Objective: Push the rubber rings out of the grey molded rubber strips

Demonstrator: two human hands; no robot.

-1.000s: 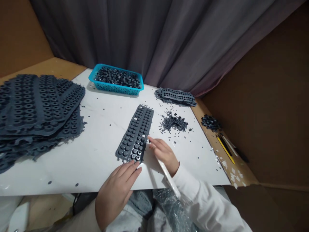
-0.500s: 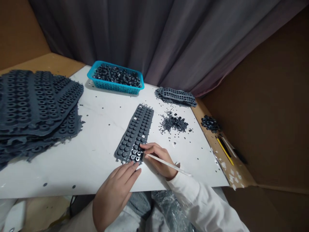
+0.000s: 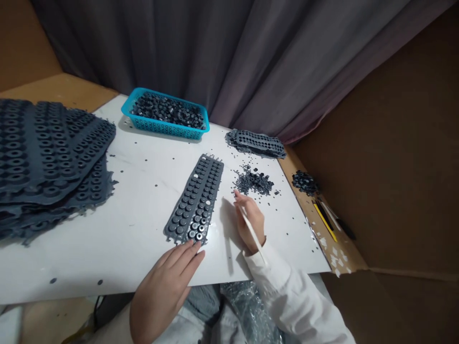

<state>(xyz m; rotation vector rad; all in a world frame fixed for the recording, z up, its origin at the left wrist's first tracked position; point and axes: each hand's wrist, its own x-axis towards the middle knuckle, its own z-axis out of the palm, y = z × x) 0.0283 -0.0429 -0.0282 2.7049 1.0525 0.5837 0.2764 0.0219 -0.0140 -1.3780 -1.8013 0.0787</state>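
Observation:
A dark grey moulded rubber sheet (image 3: 190,205) with rows of round studs lies on the white tabletop in front of me. Several studs at its near right corner show pale rings, and a few white dots sit elsewhere on it. My left hand (image 3: 168,282) rests flat, fingers stretched out, with its fingertips at the sheet's near edge. Right of the sheet, my right hand (image 3: 251,222) is closed around a thin white stick-like tool (image 3: 252,231). Its fingertips are just short of a loose pile of small dark bits (image 3: 254,182); anything pinched there is too small to tell.
Beyond the sheet stands a blue basket (image 3: 168,129) full of small dark pieces. Larger studded sheets (image 3: 53,153) are stacked at left. Perforated strips (image 3: 256,142) lie at the back right. A dark heap (image 3: 304,182) and a yellow tool (image 3: 325,221) are on the right-hand ledge.
My right hand has left the sheet's studs and moved right and away from me, toward the loose pile, still holding the white tool. The left hand stays at the sheet's edge.

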